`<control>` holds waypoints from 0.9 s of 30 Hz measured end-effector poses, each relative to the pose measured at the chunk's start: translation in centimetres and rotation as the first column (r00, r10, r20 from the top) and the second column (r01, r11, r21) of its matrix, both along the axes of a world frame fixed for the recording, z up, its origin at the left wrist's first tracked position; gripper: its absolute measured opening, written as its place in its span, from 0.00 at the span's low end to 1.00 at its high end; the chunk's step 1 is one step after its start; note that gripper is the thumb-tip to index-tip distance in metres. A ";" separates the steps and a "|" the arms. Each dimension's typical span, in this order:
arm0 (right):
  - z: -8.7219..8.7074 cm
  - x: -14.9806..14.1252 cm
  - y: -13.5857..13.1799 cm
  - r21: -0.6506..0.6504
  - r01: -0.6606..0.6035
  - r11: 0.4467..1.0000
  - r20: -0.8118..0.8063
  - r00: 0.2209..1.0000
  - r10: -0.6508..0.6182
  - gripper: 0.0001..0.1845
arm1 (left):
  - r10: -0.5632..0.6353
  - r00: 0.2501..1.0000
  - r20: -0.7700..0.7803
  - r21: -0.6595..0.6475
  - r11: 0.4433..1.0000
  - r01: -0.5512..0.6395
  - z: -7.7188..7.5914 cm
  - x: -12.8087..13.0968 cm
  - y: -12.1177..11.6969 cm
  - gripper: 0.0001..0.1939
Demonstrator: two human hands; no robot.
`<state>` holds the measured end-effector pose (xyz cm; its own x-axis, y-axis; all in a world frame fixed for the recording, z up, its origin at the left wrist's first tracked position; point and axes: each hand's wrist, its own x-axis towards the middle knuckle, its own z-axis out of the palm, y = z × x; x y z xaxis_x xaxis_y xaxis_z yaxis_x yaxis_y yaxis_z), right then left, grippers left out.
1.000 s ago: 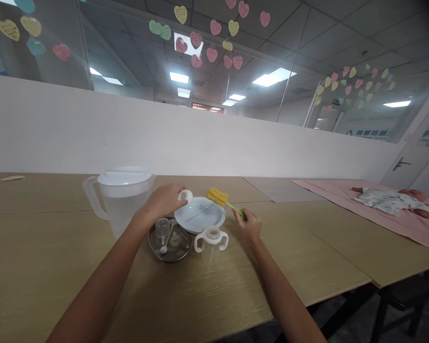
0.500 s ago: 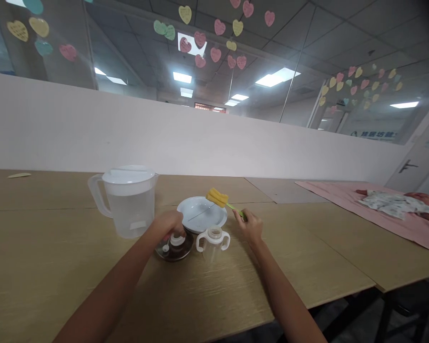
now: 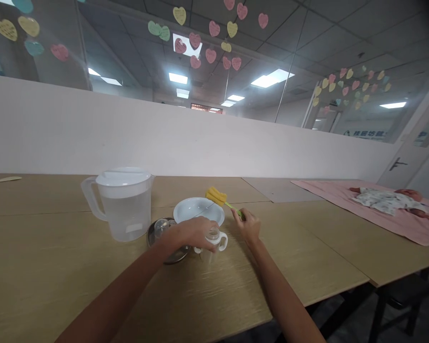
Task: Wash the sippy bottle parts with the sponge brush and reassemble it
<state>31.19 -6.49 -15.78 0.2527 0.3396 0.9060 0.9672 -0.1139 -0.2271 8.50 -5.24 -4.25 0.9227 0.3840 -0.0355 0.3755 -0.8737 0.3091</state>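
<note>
My right hand is closed around the green handle of a bottle brush, whose yellow sponge head hovers over the far right rim of a white bowl. In front of the bowl, a clear baby bottle with two white side handles stands upright and uncapped on the table. My left hand has its fingers wrapped around the bottle's left side, covering part of it. Beneath my left wrist lies a round metal tray bearing a clear dome cap; other pieces there are hidden.
A lidded plastic pitcher with water stands on the left of the wooden table. Far right, a baby doll in patterned clothing lies on a pink cloth. A white wall borders the table's back, and a dark stool is below right.
My left hand has moved right from the small parts on the metal tray to the baby bottle and grips it. The right hand still holds the bottle brush in nearly the same place.
</note>
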 end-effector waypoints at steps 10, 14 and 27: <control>0.9 -0.6 -0.7 0.243 -0.178 0.954 -0.273 0.931 0.243 0.14 | 0.069 0.926 0.370 -0.161 0.987 -0.010 1.7 -0.9 1.3 0.27; 0.7 -1.0 -0.9 0.280 -0.249 0.927 -0.176 0.936 0.305 0.11 | 0.154 0.806 0.572 -0.170 0.983 -0.068 1.6 -1.2 3.7 0.28; 0.9 -1.2 -1.2 0.026 -0.065 0.998 0.297 0.953 0.055 0.11 | 0.090 0.895 0.437 0.497 0.805 -0.324 -0.1 -1.6 5.9 0.21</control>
<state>30.02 -7.73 -14.91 -0.0486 0.3121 0.9488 0.9964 -0.0506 0.0677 6.87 0.70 -4.37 0.7122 0.4126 0.5680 0.5238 -0.8509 -0.0387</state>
